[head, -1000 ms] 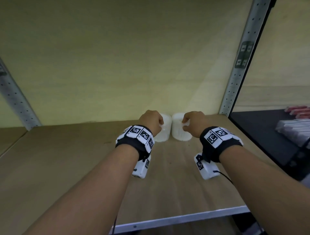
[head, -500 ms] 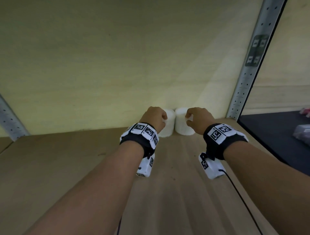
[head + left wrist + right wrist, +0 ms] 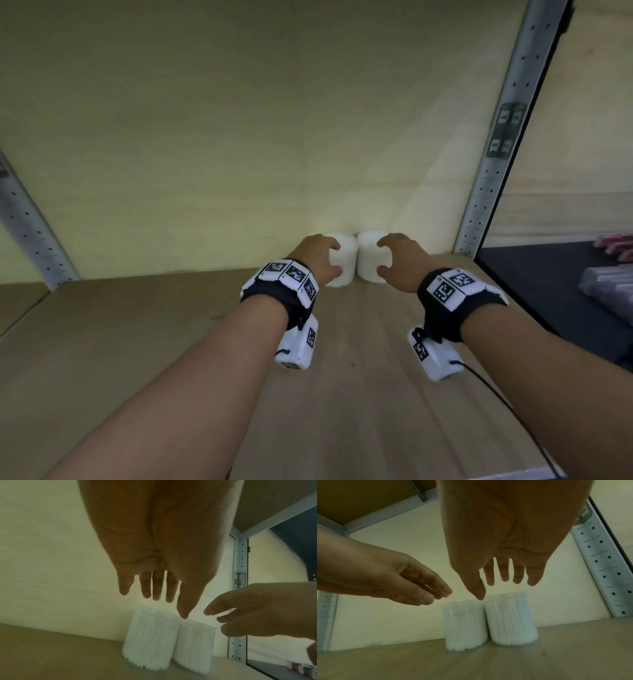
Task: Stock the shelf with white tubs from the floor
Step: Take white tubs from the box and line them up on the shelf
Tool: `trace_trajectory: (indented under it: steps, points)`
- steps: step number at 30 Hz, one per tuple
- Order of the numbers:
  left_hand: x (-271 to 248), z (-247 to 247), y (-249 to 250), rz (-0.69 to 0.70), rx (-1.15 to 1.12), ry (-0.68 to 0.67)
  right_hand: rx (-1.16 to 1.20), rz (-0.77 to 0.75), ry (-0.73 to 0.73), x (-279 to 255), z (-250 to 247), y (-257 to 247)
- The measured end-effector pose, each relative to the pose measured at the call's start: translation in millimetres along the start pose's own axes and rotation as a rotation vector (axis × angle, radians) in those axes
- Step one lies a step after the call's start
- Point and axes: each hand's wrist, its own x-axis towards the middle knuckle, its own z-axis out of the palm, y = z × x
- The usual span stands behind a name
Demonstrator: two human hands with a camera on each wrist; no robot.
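Two white tubs: left tub (image 3: 465, 626) and right tub (image 3: 511, 619), cylindrical, sides finely ribbed in vertical lines, upright and touching side by side at the back of the wooden shelf (image 3: 359, 404), against the pale wall. Your left hand (image 3: 164, 555) and right hand (image 3: 501, 534) hover just short of them, fingers straight and spread, each grip loose and empty. Perforated metal upright (image 3: 493, 164) at right; its label is unreadable.

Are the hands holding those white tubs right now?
No. Both the left hand and right hand are open, off the two white tubs, which stand side by side on the shelf.
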Motion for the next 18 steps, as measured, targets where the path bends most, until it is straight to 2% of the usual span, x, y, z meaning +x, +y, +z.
trace_trajectory:
  steps: [6, 12, 18]
  points:
    - [-74, -7, 5, -0.062, -0.04, -0.015, -0.021, -0.03, 0.056, -71, -7, -18]
    - [-168, -14, 5, -0.069, -0.007, -0.014, 0.047, -0.063, 0.017, -152, -1, -46]
    - [-246, -9, -1, -0.088, -0.012, -0.04, 0.053, -0.119, -0.038, -218, 28, -72]
